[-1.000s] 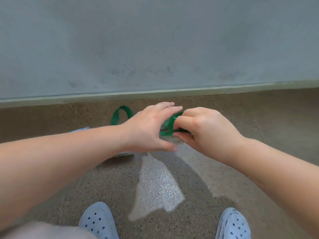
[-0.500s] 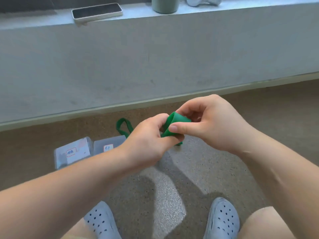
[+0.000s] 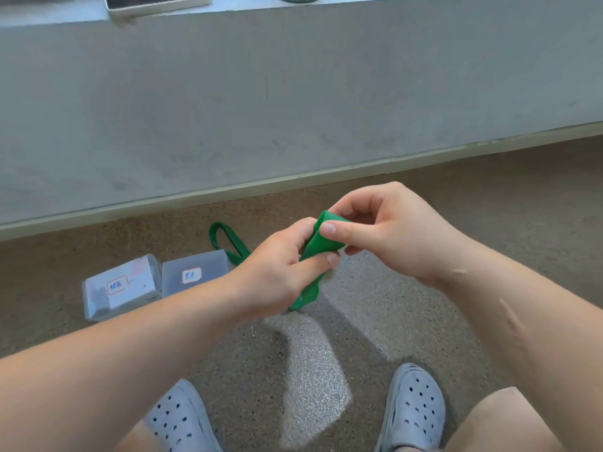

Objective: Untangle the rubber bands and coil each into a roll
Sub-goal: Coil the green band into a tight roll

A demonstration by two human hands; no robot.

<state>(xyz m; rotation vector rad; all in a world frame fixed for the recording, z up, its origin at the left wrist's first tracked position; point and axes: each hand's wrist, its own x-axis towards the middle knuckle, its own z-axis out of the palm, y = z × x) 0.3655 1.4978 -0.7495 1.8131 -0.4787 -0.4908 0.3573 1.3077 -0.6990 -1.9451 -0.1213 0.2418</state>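
Our fingers (image 3: 328,229) are narrow and closed on the green band (image 3: 321,247), not spread. The right hand (image 3: 391,233) pinches the folded top of the band between thumb and forefinger, so the first turn does not spring open. The left hand (image 3: 277,272) grips the strip just below, at seven o'clock from the right thumb. We think this is to feed the strip and keep it flat while the roll begins. The two hands almost touch, because a short piece of rubber between them is easier to control.

We hold the band in the air above the floor (image 3: 424,321), in front of our knees. Its free end hangs down at six o'clock under the left hand. A green loop (image 3: 225,236) lies on the floor at ten o'clock from the left hand. We cannot tell if it is the same band or another one, because the hand hides the join.

Two labelled boxes (image 3: 195,272) stand at nine o'clock, probably for the finished rolls.
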